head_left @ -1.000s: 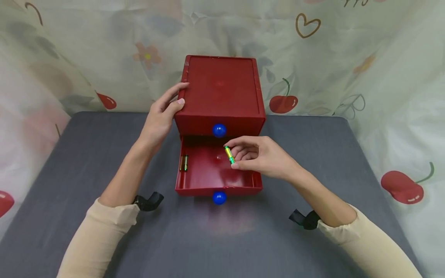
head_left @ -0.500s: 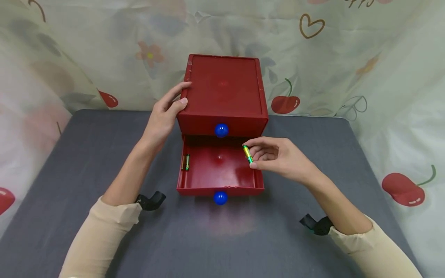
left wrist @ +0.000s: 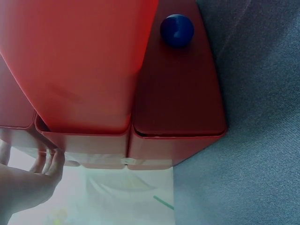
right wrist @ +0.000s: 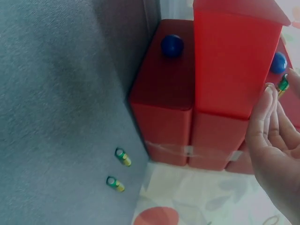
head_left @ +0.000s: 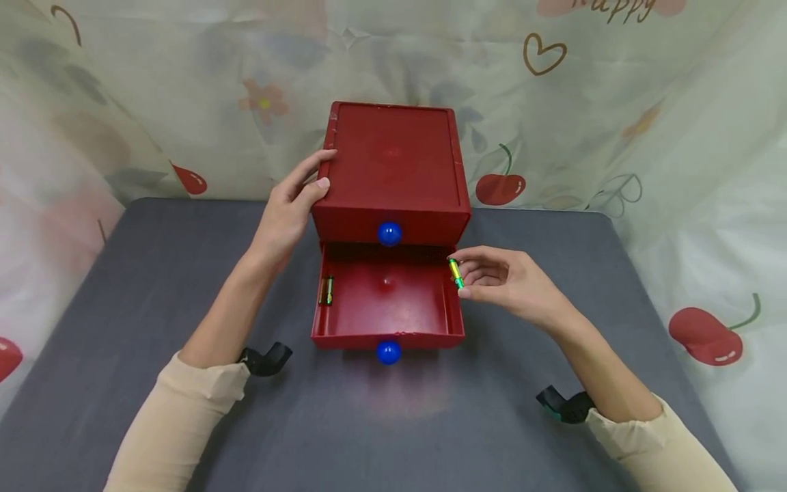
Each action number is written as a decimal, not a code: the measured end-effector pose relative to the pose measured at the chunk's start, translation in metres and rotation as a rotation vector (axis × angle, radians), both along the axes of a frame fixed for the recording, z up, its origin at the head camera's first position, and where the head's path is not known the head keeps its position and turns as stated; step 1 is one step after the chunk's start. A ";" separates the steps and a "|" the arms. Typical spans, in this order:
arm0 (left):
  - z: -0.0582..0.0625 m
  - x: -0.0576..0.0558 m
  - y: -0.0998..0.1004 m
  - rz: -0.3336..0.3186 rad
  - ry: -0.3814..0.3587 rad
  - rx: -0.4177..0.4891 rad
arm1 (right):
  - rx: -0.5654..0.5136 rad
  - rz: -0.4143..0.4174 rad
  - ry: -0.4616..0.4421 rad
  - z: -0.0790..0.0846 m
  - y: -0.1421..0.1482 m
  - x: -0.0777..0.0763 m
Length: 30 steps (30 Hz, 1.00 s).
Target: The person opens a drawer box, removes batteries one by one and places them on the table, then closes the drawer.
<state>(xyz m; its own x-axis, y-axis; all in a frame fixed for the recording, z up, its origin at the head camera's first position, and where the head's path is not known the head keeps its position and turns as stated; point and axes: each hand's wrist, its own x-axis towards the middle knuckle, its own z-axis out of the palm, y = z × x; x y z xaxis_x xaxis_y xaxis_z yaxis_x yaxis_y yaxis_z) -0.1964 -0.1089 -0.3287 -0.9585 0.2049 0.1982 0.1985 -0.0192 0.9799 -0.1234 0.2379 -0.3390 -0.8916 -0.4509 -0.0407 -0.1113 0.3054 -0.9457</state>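
Note:
A red drawer cabinet [head_left: 393, 157] has its middle drawer [head_left: 393, 341] pulled out; the drawers have round blue knobs. My left hand [head_left: 285, 212] rests on the cabinet's upper left edge, thumb and forefinger on its top; its other fingers are against the side in the left wrist view. Between thumb and forefinger, my right hand [head_left: 507, 283] pinches a green and gold battery [head_left: 456, 273], held at the drawer's right wall. Inside the drawer, a similar battery [head_left: 329, 290] stands against the left wall. The right wrist view shows the pinched battery [right wrist: 282, 86] partly behind the fingers.
Two more batteries, a nearer one [right wrist: 115, 183] and another [right wrist: 123, 157], are on the grey table [right wrist: 56, 117] beside the cabinet's right side. Tape runs round the stacked cabinet units. A printed curtain [head_left: 393, 55] hangs close behind and at both sides.
My right hand has moved right with the battery, from over the drawer's middle to its right wall. The left hand stays on the cabinet's edge.

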 end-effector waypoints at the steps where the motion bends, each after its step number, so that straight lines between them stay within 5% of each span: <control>1: 0.000 0.000 0.000 0.001 0.000 0.000 | 0.002 -0.006 0.001 -0.001 0.002 0.000; 30: -0.002 0.000 -0.001 -0.005 0.014 -0.009 | 0.011 -0.047 -0.033 -0.050 0.042 -0.022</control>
<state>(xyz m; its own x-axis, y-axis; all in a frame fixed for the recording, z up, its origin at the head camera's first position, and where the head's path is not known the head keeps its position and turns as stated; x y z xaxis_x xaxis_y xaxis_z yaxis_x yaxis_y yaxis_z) -0.1963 -0.1097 -0.3306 -0.9546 0.2117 0.2094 0.2118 -0.0113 0.9772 -0.1450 0.2798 -0.3894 -0.9100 -0.4078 -0.0748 -0.0657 0.3200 -0.9451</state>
